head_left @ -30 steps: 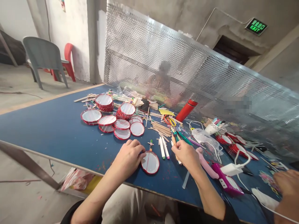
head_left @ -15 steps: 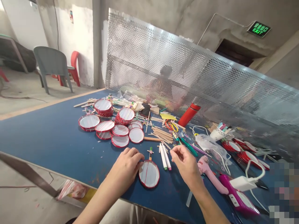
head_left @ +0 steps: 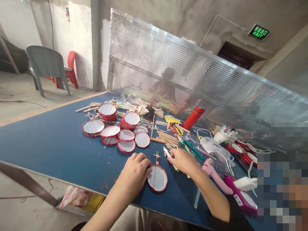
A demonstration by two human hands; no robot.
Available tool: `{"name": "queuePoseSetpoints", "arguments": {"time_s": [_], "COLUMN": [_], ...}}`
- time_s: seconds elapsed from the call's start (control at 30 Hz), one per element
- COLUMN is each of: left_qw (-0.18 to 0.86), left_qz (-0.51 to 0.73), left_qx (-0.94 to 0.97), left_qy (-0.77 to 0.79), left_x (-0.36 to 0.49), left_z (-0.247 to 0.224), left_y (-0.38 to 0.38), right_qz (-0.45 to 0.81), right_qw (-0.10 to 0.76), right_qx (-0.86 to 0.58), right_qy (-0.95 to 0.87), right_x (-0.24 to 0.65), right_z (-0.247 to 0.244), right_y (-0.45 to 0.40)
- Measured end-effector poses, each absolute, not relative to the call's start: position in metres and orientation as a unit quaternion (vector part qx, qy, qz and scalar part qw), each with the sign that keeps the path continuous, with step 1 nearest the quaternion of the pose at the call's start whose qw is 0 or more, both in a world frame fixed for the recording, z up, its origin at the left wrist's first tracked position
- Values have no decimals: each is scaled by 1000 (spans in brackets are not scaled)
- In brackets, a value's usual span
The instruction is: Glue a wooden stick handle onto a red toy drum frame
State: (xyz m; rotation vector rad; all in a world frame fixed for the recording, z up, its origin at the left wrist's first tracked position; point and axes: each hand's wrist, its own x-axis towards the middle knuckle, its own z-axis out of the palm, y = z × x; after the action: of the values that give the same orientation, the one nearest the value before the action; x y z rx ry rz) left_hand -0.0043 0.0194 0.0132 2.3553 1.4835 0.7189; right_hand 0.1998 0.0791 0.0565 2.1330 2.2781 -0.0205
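Observation:
A small banjo-like craft piece lies near the table's front edge. It has a pale round face, a red rim, red lines across the face and a short stick neck with a crosspiece. My left hand is curled at its left rim, the fingertips partly hidden. To the right, my right hand is closed on a white marker pen, its tip end showing past the fingers. A second white marker is mostly hidden below that hand.
Stacks of similar red-rimmed rounds stand left of centre. Behind are loose craft sticks, scissors and a red flask. On the right lie a pink glue gun and a purple power strip with cables. A perforated metal screen borders the back.
My right hand has moved left onto the white markers and closed on one. My left hand stays at the rim of the craft piece. The whole view has shifted slightly.

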Motion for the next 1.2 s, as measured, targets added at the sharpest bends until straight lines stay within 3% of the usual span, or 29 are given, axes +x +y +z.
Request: {"name": "queuePoseSetpoints", "arguments": {"time_s": [0.17, 0.33, 0.5, 0.77, 1.07, 1.2], "left_qw": [145, 149, 141, 133, 128, 130], "left_qz": [261, 262, 260, 278, 264, 266], "left_qx": [806, 805, 805, 807, 819, 819], "left_qy": [512, 512, 514, 504, 492, 491], "left_x": [-5, -5, -4, -4, -5, -5], "left_z": [12, 11, 13, 9, 9, 9], "left_y": [20, 19, 19, 19, 18, 18], "right_qz": [-81, -201, -295, -134, -154, -139], "right_qw": [-108, -262, -496, -433, -371, -389], "right_qx": [695, 619, 502, 468, 475, 466], "right_qy": [706, 713, 644, 759, 783, 783], "right_x": [213, 210, 191, 187, 181, 180], "right_z": [56, 56, 36, 27, 27, 27], "right_y": [75, 31, 5, 7, 4, 2]}}
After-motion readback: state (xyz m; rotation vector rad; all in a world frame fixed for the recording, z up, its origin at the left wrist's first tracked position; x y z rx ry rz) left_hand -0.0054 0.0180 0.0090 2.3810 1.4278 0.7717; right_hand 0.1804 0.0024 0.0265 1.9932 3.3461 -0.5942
